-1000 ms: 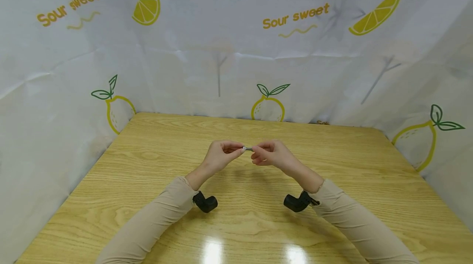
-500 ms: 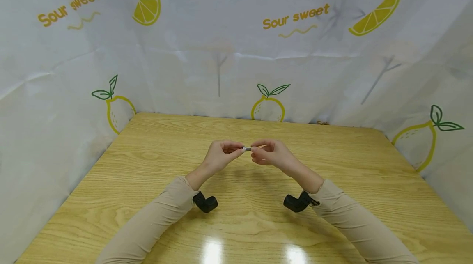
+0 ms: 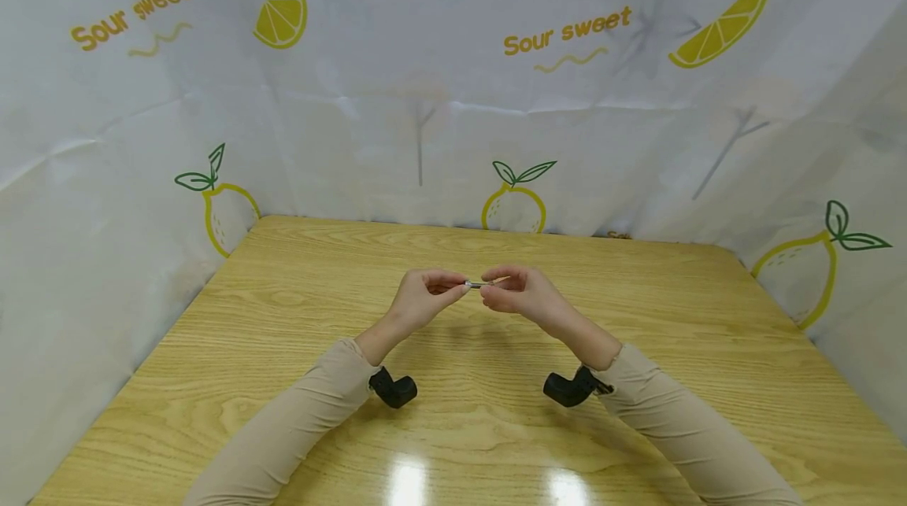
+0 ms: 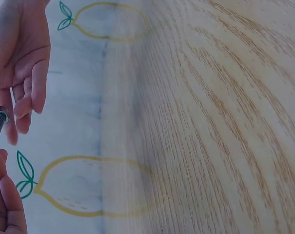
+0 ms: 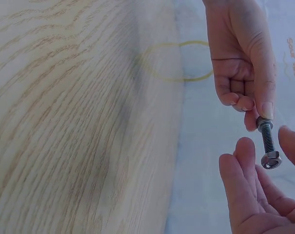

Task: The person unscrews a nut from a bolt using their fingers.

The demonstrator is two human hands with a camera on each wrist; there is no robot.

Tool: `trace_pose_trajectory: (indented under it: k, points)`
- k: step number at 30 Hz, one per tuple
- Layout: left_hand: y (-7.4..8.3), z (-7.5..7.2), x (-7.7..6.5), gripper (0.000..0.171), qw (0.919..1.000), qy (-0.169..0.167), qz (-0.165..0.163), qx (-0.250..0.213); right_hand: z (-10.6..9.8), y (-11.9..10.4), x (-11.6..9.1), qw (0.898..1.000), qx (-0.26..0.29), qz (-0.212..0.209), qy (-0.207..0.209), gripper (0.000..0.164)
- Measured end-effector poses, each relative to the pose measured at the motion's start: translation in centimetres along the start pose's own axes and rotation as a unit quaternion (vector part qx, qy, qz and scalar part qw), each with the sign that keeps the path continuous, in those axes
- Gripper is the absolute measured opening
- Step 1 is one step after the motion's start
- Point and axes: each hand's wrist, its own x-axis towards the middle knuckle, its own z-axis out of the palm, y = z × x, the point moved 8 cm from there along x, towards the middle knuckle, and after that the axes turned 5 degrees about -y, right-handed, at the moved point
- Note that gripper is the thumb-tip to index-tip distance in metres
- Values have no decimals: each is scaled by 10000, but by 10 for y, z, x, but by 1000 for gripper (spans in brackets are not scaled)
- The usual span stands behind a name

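My left hand (image 3: 420, 300) pinches one end of a silver bolt (image 5: 268, 139) between thumb and fingertips, above the table. The bolt lies roughly level in the head view, its threaded shank showing. A hex nut (image 5: 271, 160) sits at its other end, toward my right hand (image 3: 520, 293). In the right wrist view, the right thumb (image 5: 291, 144) and fingers (image 5: 245, 170) stand apart on either side of the nut, without visible contact. The left wrist view shows the nut (image 4: 2, 113) just below the right hand. The left fingertips cover the bolt's near end.
A wood-grain table (image 3: 468, 427) lies under both hands. A pale cloth (image 3: 368, 144) printed with lemons hangs behind and at both sides. Black wrist mounts (image 3: 394, 389) stick out beneath both sleeves.
The right fingers and thumb have spread from the nut end, the index finger rising slightly. More of the bolt shows between the hands. The left hand keeps its grip and place.
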Motion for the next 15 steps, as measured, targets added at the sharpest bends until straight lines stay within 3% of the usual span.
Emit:
trace_pose_trajectory:
  k: [9, 15]
  points:
    - [2, -1, -1, 24, 10000, 9, 30, 17, -1, -1, 0, 9999, 27, -95, 30, 32]
    - [2, 0, -1, 24, 10000, -35, 17, -14, -1, 0, 0, 10000, 20, -12, 1, 42]
